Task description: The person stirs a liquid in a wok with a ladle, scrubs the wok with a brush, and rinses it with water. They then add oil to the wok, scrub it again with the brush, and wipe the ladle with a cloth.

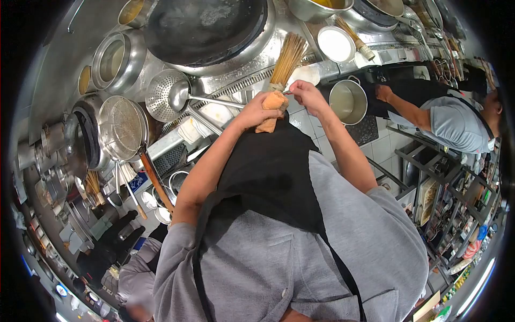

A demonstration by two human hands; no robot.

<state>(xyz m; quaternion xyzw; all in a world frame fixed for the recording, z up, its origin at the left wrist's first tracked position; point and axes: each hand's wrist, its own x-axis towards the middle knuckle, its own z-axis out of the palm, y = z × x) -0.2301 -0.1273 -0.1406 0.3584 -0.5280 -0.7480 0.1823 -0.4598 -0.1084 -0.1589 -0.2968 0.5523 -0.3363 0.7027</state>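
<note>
My left hand (256,111) is closed around the lower part of a bamboo wok brush (288,58). An orange-brown cloth (274,105) is wrapped about the handle and hangs below my fingers. The bristles point up and away from me, fanning out at the tip, and a pale binding shows just above the cloth. My right hand (309,97) is pinched beside that binding, its fingertips on something small and thin that I cannot make out. Behind the brush lies the steel stove edge.
A large black wok (206,27) sits ahead. To the left are a perforated ladle (167,95) and a wire strainer (122,127) with a wooden handle. A steel pot (347,102) stands at right, near a co-worker's arm (403,104). Another person (140,271) is at lower left.
</note>
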